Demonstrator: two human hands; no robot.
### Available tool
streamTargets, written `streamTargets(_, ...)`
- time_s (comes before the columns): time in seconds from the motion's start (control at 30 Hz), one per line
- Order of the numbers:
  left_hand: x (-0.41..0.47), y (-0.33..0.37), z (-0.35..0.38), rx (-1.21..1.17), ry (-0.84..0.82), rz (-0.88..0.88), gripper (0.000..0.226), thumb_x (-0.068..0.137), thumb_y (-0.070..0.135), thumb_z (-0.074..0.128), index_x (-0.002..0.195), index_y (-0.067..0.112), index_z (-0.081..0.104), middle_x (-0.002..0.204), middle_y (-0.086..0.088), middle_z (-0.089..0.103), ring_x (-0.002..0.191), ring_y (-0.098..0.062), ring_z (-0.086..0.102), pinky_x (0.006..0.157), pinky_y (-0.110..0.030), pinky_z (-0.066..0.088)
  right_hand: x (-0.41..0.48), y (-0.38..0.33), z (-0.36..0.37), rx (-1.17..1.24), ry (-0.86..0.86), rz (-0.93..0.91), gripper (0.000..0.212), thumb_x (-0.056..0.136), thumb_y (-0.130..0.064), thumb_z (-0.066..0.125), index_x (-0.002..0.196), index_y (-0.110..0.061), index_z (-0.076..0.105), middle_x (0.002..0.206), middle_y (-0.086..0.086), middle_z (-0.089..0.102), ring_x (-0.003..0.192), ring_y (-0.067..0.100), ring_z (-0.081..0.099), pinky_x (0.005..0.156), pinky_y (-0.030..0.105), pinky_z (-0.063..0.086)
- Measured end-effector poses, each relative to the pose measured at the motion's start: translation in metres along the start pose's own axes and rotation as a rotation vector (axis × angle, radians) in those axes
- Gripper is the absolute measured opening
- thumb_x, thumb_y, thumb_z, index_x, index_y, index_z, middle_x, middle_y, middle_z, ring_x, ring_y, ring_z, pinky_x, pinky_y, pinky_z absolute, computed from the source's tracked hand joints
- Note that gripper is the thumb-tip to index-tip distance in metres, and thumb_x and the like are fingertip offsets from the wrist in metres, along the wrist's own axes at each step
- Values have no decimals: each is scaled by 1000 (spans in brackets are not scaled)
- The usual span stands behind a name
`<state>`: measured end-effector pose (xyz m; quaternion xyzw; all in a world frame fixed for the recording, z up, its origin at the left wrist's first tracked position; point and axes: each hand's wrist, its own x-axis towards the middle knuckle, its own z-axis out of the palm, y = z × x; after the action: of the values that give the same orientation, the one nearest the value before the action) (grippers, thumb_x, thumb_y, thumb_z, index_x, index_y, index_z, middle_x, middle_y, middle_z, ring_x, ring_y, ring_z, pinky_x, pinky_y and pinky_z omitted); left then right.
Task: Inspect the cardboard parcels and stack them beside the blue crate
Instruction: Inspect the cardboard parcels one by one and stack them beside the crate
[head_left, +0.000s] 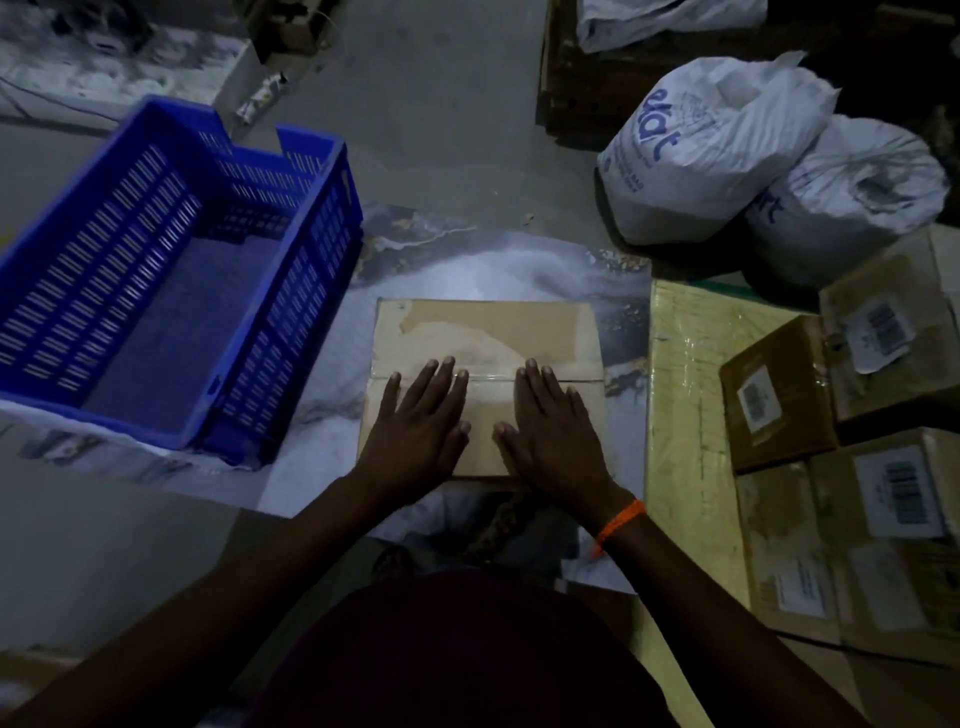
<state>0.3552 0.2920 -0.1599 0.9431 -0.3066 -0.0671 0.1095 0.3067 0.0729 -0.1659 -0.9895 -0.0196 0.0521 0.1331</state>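
Both hands lie flat on the cardboard parcel (483, 332). The left hand (415, 431) and the right hand (550, 436) press side by side on its near half, fingers straight and slightly spread, gripping nothing. The parcel rests on a marbled sheet (493, 265) spread on the floor, just beside the right wall of the blue crate (332, 244) and apart from it by a narrow strip of sheet.

This looks like the check-and-settle step. To do it well, the palms should run evenly along the taped seam (488, 375) at the fingertips, feeling for give or lifted tape. The scuffed pale patch on the far half also deserves a look. The parcel's edges should sit parallel to the crate wall, so that later parcels stack flush on a square base.

No label shows on the parcel's top face. The waiting parcels (779, 400) at the right carry white barcode labels (906, 491), their print too small to read. The white bag (701, 156) behind them bears large blue lettering that reads roughly "ekat" across its creases. The second bag (852, 202) shows only "rt", possibly from the same courier name. Smaller print under the big letters is illegible in this dim light.
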Motion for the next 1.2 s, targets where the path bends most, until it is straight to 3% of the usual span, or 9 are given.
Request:
streamTargets(0.4, -46, -3, 14, 58, 51, 60, 66, 106, 49, 22, 154, 7, 40, 163, -14, 32, 151, -31, 31, 120, -55, 27, -56, 7, 22, -19, 86, -29, 67, 106, -50, 31, 164, -17, 20, 172, 3, 12, 160, 21, 6, 128, 44, 3)
streamTargets(0.53, -19, -10, -7, -21, 161, 85, 42, 97, 37, 48, 128, 13, 64, 137, -13, 61, 120, -34, 60, 96, -46, 48, -60, 11, 18, 65, 146, -60, 69, 104, -51, 41, 161, -13, 31, 169, 10, 21, 157, 25, 14, 126, 45, 10)
streamTargets(0.6, 12, -16, -17, -54, 227, 60, 33, 96, 34, 54, 122, 16, 64, 131, -10, 61, 117, -32, 59, 94, -46, 46, -66, 18, 8, 62, 235, -100, 64, 94, -37, 69, 148, -8, 52, 156, 18, 46, 145, 32, 36, 116, 51, 32)
streamTargets(0.67, 48, -22, -23, -37, 227, 43, 44, 97, 36, 56, 135, 14, 58, 144, -13, 53, 133, -33, 48, 107, -52, 40, -71, 29, -6, 68, 361, -46, 45, 80, -18, 85, 121, -10, 69, 125, 18, 64, 115, 36, 57, 92, 50, 50)
streamTargets(0.8, 119, -30, -32, 28, -81, -52, 80, 93, 56, 56, 154, 11, 33, 163, -18, 27, 151, -37, 24, 118, -57, 26, -66, 56, -18, 82, 395, 258, 31, 75, -16, 83, 98, -19, 63, 99, 5, 55, 92, 27, 53, 70, 39, 40)
streamTargets(0.9, 138, -32, -40, 13, -43, -146, 85, 86, 66, 53, 148, 9, 40, 145, -21, 49, 131, -41, 48, 103, -48, 43, -46, 68, -15, 341, 462, 423, 20, 85, -8, 77, 90, -12, 59, 88, 3, 58, 81, 27, 59, 67, 41, 50)
streamTargets(1.03, 116, -41, -42, -86, -66, -360, 75, 92, 63, 58, 144, 10, 46, 133, -25, 53, 121, -42, 54, 94, -48, 46, -7, 65, -22, 791, 409, 663, 17, 92, -7, 66, 109, -7, 69, 100, 1, 70, 95, 21, 68, 77, 14, 49)
streamTargets(1.13, 95, -57, -45, -312, -69, -427, 58, 91, 57, 64, 117, 5, 65, 107, -15, 70, 95, -29, 67, 80, -34, 51, 30, 78, -15, 960, 310, 770, 29, 89, -35, 53, 106, -24, 73, 103, 2, 76, 99, 24, 70, 91, 43, 57)
streamTargets(1.2, 93, -62, -48, -585, -75, -533, 51, 91, 43, 70, 128, 9, 63, 115, -7, 68, 94, -19, 63, 79, -30, 49, 53, 83, -14, 1099, 227, 754, 27, 88, -35, 53, 97, -17, 70, 93, 8, 73, 86, 22, 67, 87, 47, 55)
